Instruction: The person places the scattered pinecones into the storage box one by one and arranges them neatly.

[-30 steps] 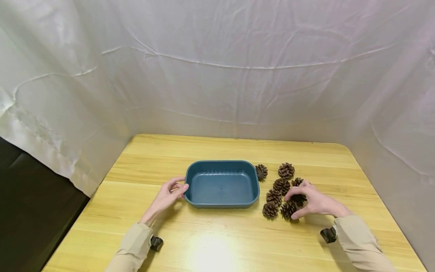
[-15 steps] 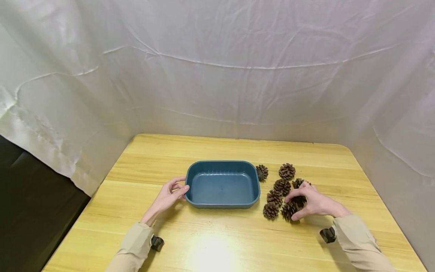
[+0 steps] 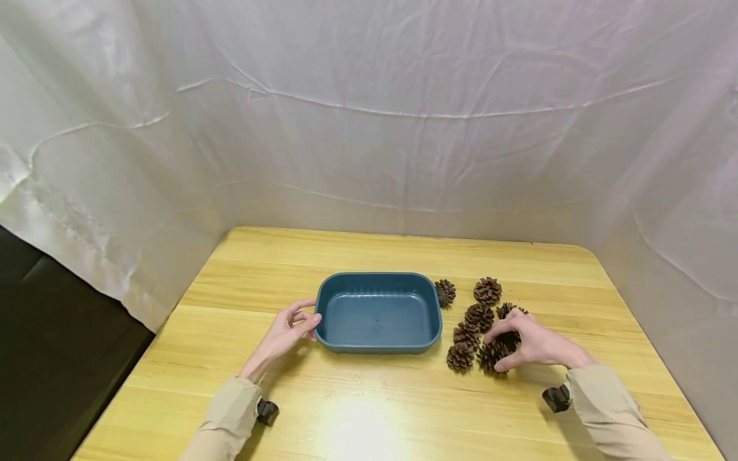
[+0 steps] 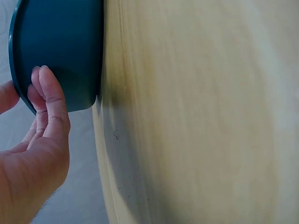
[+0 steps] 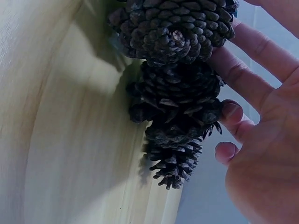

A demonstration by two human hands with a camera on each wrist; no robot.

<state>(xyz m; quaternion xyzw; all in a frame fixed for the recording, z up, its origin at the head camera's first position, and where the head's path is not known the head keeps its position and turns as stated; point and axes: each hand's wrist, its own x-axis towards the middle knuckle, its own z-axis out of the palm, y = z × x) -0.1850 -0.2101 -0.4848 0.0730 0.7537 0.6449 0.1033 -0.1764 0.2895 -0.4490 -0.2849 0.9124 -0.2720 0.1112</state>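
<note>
In the head view a dark blue-green rectangular plastic tub (image 3: 377,320) stands on the wooden table. At its left end my left hand (image 3: 288,328) grips the rim, thumb on top and fingers against the outer wall. The left wrist view shows those bent fingers (image 4: 55,102) on the tub's side. To the right, my right hand (image 3: 536,339) reaches over a group of brown pine cones. Its thumb and forefinger curve round the nearest pine cone (image 3: 489,358), which sits on the table. Other fingertips touch pine cones behind it in the right wrist view, where a large pine cone (image 5: 173,35) fills the top.
More pine cones lie between tub and right hand: one cone (image 3: 445,292) beside the tub's right wall, another cone (image 3: 487,291) farther back, and several in a rough column. Pale cloth (image 3: 403,160) hangs behind the table (image 3: 369,397) and at both sides.
</note>
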